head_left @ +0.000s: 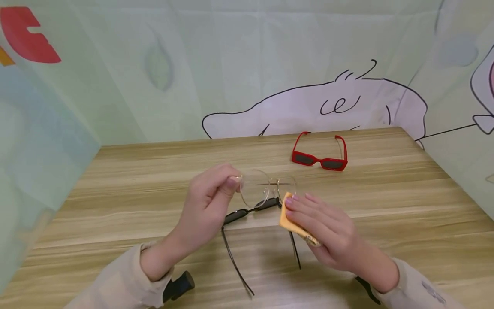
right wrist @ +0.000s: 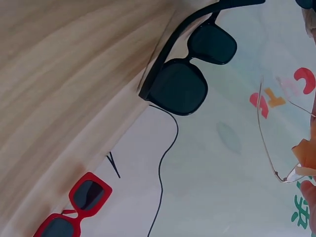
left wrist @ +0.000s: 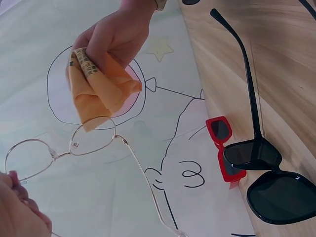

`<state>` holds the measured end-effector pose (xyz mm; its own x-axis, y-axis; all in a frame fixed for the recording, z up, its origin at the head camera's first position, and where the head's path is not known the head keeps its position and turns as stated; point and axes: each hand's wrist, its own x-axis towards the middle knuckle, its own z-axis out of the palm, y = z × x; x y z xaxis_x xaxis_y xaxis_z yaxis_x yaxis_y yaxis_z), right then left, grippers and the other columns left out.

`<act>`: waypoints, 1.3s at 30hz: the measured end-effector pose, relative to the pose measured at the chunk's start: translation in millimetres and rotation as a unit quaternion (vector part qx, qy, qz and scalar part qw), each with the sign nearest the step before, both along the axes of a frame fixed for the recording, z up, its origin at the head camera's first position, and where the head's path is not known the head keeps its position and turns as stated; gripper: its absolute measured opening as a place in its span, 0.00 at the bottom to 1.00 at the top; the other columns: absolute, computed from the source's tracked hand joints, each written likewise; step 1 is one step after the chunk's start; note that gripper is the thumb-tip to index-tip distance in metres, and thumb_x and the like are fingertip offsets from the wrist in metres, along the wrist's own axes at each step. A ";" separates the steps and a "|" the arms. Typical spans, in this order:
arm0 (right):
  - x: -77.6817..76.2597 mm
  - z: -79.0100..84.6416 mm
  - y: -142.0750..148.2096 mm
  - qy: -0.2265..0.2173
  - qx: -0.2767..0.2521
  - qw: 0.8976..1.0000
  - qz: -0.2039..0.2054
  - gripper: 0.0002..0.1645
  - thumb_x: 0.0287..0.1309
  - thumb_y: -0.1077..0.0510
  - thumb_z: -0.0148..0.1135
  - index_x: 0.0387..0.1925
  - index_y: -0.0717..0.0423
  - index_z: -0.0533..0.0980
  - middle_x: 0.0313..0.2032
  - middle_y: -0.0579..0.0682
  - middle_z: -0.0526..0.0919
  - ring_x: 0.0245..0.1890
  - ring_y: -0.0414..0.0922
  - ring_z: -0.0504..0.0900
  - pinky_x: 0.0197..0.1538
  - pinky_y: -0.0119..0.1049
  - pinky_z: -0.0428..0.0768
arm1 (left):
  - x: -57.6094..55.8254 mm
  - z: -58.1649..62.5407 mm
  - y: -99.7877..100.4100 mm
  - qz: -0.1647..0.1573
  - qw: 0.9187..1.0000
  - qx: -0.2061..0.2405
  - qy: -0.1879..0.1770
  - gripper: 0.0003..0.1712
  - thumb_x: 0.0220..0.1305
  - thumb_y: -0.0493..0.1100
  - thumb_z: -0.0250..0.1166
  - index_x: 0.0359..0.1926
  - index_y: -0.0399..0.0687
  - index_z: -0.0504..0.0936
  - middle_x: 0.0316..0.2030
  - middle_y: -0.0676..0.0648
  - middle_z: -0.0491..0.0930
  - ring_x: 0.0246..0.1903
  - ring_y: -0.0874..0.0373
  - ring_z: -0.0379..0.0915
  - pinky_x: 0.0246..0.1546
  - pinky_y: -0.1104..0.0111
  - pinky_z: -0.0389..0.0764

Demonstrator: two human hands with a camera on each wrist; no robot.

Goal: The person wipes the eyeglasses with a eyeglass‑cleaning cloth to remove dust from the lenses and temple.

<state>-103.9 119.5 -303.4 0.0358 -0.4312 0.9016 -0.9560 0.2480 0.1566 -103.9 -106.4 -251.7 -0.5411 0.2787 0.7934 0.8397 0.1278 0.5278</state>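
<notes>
My left hand (head_left: 206,204) pinches a pair of thin gold wire-rimmed eyeglasses (head_left: 255,189) by one end of the frame, holding them up above the table. An orange cloth (head_left: 288,222) with a printed edge is gripped in my right hand (head_left: 328,227). In the left wrist view the cloth (left wrist: 101,96) meets the upper rim of the far lens of the eyeglasses (left wrist: 94,148). Black sunglasses (head_left: 236,216) lie beneath the hands, temples spread toward me. The right wrist view catches only part of the cloth (right wrist: 307,154) at its edge.
Red sunglasses (head_left: 319,161) with dark lenses rest near the back of the wooden table (head_left: 146,171), right of centre. A printed cloth backdrop (head_left: 239,64) with cartoon drawings rises behind the table and along its sides.
</notes>
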 end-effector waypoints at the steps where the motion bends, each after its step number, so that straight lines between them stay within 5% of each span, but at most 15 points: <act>1: 0.4 -0.4 0.8 0.001 -0.003 1.000 -0.001 0.15 0.65 0.62 0.50 0.38 0.72 0.77 0.41 0.63 0.82 0.52 0.50 0.77 0.58 0.40 0.69 | 0.3 0.2 0.2 -0.001 1.000 0.003 0.000 0.14 0.70 0.36 0.49 0.25 0.39 0.71 0.22 0.50 0.68 0.22 0.61 0.60 0.25 0.71 0.65; 13: 6.0 1.7 7.3 -0.059 -0.055 0.996 -0.024 0.16 0.66 0.63 0.47 0.39 0.73 0.77 0.41 0.64 0.82 0.54 0.46 0.76 0.59 0.38 0.69 | 2.1 -2.4 -1.3 -0.046 0.999 -0.011 -0.002 0.17 0.72 0.44 0.47 0.26 0.41 0.71 0.20 0.52 0.64 0.21 0.63 0.58 0.22 0.72 0.62; 18: 7.3 8.0 7.4 -0.109 -0.076 0.991 0.005 0.16 0.66 0.63 0.48 0.43 0.75 0.76 0.46 0.64 0.80 0.54 0.48 0.76 0.59 0.39 0.69 | 2.3 -3.6 0.2 -0.076 0.996 -0.027 0.023 0.18 0.72 0.46 0.47 0.26 0.42 0.72 0.21 0.51 0.67 0.22 0.63 0.59 0.23 0.73 0.62; 31: 7.9 6.7 -2.3 -0.083 -0.042 0.996 0.018 0.17 0.66 0.62 0.46 0.44 0.73 0.76 0.50 0.61 0.79 0.55 0.47 0.75 0.60 0.40 0.67 | 5.0 -3.4 0.9 -0.050 0.998 -0.028 0.002 0.16 0.72 0.43 0.47 0.26 0.43 0.70 0.21 0.52 0.64 0.22 0.63 0.57 0.24 0.72 0.62; 39: 4.0 -0.6 7.3 -0.135 -0.040 0.990 -0.014 0.18 0.67 0.61 0.46 0.45 0.73 0.76 0.50 0.58 0.79 0.56 0.45 0.74 0.60 0.39 0.67 | 4.0 4.4 -6.2 -0.060 0.998 0.002 -0.014 0.17 0.72 0.43 0.47 0.25 0.42 0.71 0.19 0.52 0.62 0.20 0.64 0.57 0.21 0.71 0.61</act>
<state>-100.0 126.8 -304.1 -0.2213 -0.3556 0.9081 -0.9531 0.2759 -0.1242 -99.9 -112.6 -247.2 -0.5254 0.3405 0.7798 0.8341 0.0251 0.5510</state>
